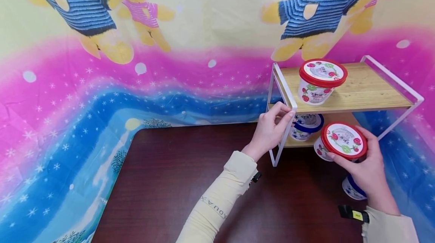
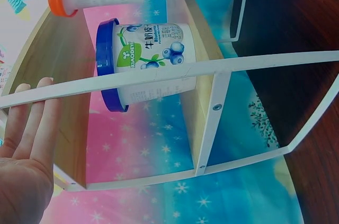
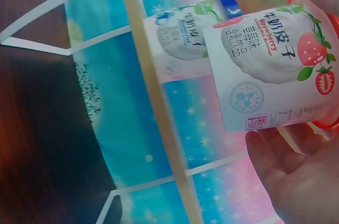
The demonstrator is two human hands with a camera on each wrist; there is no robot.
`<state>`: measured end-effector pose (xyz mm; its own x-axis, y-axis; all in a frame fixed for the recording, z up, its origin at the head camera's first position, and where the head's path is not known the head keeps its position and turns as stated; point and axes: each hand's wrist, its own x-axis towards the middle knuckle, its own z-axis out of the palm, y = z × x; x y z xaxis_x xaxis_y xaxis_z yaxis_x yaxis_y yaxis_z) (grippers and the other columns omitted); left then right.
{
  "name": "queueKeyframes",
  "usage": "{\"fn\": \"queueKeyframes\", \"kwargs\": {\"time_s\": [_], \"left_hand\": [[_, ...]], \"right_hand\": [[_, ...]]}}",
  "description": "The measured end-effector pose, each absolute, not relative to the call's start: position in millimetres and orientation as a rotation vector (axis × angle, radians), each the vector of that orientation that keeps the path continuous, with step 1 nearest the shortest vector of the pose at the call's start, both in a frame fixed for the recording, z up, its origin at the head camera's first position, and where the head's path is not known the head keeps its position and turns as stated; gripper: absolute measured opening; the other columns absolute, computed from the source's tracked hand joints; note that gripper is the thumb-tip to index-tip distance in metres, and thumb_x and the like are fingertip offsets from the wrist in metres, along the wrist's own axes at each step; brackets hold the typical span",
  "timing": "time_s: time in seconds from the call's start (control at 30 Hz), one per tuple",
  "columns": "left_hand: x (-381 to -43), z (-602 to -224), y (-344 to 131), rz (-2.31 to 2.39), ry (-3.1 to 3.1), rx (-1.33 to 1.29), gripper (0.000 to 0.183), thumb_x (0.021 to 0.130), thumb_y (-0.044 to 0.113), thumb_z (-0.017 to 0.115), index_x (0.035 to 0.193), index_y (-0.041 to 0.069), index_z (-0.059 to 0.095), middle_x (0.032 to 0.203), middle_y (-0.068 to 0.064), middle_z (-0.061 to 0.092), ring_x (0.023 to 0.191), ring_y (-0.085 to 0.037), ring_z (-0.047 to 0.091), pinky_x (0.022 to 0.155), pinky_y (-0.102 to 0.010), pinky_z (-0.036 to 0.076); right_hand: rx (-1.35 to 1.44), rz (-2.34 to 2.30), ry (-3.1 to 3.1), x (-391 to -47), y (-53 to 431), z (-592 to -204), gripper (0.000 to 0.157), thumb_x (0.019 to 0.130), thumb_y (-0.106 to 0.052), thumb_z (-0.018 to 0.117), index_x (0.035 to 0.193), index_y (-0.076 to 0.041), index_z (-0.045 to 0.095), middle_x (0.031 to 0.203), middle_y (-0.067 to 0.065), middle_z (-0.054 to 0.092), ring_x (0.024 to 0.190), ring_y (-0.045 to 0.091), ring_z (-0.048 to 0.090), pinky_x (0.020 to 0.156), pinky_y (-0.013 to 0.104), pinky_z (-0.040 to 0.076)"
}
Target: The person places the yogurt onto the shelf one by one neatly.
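My left hand (image 1: 270, 131) grips the white metal frame (image 1: 284, 88) of a two-tier shelf at its front left corner. In the left wrist view, its fingers (image 2: 42, 123) reach to the bar. My right hand (image 1: 372, 171) holds a red-lidded strawberry milk tub (image 1: 344, 141) around its side, in front of the lower tier. Behind it, a blue-lidded blueberry tub (image 1: 302, 133) stands on the lower board at the left, partly covered by the frame. Another red-lidded strawberry tub (image 1: 323, 75) is upright on the upper board (image 1: 370, 84), near its left end.
A second blue-lidded tub (image 1: 353, 188) stands on the dark wooden table (image 1: 190, 182), partly hidden by my right hand and wrist. Behind the shelf hangs a pink and blue cloth (image 1: 204, 73) with bears printed on it. It also runs along both sides.
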<state>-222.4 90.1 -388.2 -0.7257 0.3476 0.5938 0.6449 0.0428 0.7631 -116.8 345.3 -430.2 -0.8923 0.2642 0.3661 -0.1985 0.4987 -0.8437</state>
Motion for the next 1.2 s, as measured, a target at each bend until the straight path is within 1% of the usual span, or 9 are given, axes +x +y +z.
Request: {"fn": "queueKeyframes", "kwargs": {"time_s": [0.13, 0.23, 0.4, 0.5, 0.67, 0.77, 1.03, 1.13, 1.2], "left_hand": [[-222.2, -388.4, 89.9, -1.742, -2.073, -1.012, 0.008, 0.107, 0.019, 0.056, 0.108, 0.011, 0.058, 0.101, -0.007, 0.071, 0.083, -0.004, 0.069, 0.076, -0.017, 0.055], [-222.3, -388.0, 89.9, -1.740, -2.071, -1.020, 0.009, 0.107, 0.019, 0.055, 0.109, 0.011, 0.058, 0.101, -0.009, 0.071, 0.083, -0.006, 0.069, 0.076, -0.017, 0.055], [-223.0, -387.7, 89.9, -1.730, -2.070, -1.024, 0.008, 0.107, 0.019, 0.055, 0.109, 0.011, 0.058, 0.101, -0.009, 0.071, 0.084, -0.003, 0.068, 0.076, -0.017, 0.055], [-223.4, -387.5, 90.0, -1.725, -2.074, -1.018, 0.008, 0.107, 0.019, 0.056, 0.109, 0.011, 0.058, 0.101, -0.007, 0.071, 0.084, 0.001, 0.066, 0.076, -0.016, 0.055], [-223.0, -387.9, 89.9, -1.727, -2.082, -1.017, 0.009, 0.107, 0.020, 0.055, 0.109, 0.012, 0.058, 0.102, -0.007, 0.071, 0.084, 0.002, 0.065, 0.076, -0.016, 0.055], [-222.3, -388.0, 89.7, -1.735, -2.087, -1.016, 0.009, 0.107, 0.020, 0.055, 0.109, 0.012, 0.058, 0.102, -0.007, 0.071, 0.084, -0.001, 0.067, 0.076, -0.016, 0.055], [-221.1, -387.1, 89.4, -1.770, -2.102, -1.009, 0.010, 0.107, 0.021, 0.055, 0.110, 0.012, 0.058, 0.104, -0.012, 0.071, 0.085, -0.010, 0.071, 0.077, -0.017, 0.055], [-221.0, -386.8, 89.5, -1.772, -2.110, -1.002, 0.010, 0.107, 0.022, 0.055, 0.110, 0.013, 0.058, 0.104, -0.010, 0.071, 0.085, -0.010, 0.071, 0.077, -0.017, 0.055], [-221.1, -386.7, 89.6, -1.768, -2.114, -0.998, 0.010, 0.107, 0.022, 0.055, 0.110, 0.013, 0.058, 0.104, -0.009, 0.071, 0.085, -0.008, 0.070, 0.077, -0.017, 0.055]], "right_hand": [[-0.058, 1.372, -2.274, -116.9, 348.5, -423.8, 0.095, 0.082, 0.010, 0.079, 0.158, -0.020, 0.030, 0.146, -0.001, 0.043, 0.129, 0.008, 0.038, 0.084, 0.004, 0.043], [-0.079, 1.355, -2.265, -115.6, 350.0, -417.4, 0.094, 0.082, 0.010, 0.079, 0.157, -0.021, 0.031, 0.145, -0.005, 0.043, 0.128, 0.007, 0.038, 0.083, 0.004, 0.043], [-0.110, 1.352, -2.242, -115.3, 352.0, -405.5, 0.093, 0.083, 0.011, 0.078, 0.157, -0.020, 0.031, 0.144, -0.008, 0.043, 0.129, 0.007, 0.038, 0.082, 0.004, 0.043], [-0.118, 1.342, -2.230, -116.3, 353.9, -399.4, 0.093, 0.084, 0.012, 0.076, 0.157, -0.020, 0.030, 0.145, -0.008, 0.041, 0.131, 0.007, 0.037, 0.082, 0.004, 0.044], [-0.143, 1.318, -2.221, -116.1, 356.7, -390.6, 0.093, 0.085, 0.012, 0.076, 0.157, -0.022, 0.028, 0.148, -0.006, 0.039, 0.134, 0.009, 0.035, 0.084, 0.005, 0.044], [-0.155, 1.312, -2.222, -116.6, 358.1, -385.2, 0.094, 0.085, 0.011, 0.076, 0.157, -0.024, 0.027, 0.149, -0.006, 0.038, 0.136, 0.009, 0.034, 0.087, 0.005, 0.043], [-0.195, 1.312, -2.183, -119.9, 357.6, -370.9, 0.092, 0.085, 0.014, 0.074, 0.157, -0.022, 0.029, 0.150, -0.005, 0.040, 0.136, 0.010, 0.035, 0.092, 0.007, 0.041], [-0.198, 1.315, -2.164, -120.8, 358.1, -365.9, 0.090, 0.086, 0.015, 0.072, 0.157, -0.022, 0.030, 0.152, -0.004, 0.040, 0.138, 0.011, 0.034, 0.094, 0.008, 0.041], [-0.191, 1.318, -2.150, -121.4, 358.6, -362.9, 0.090, 0.086, 0.016, 0.071, 0.157, -0.022, 0.030, 0.153, -0.003, 0.039, 0.138, 0.012, 0.034, 0.094, 0.008, 0.041]]}}
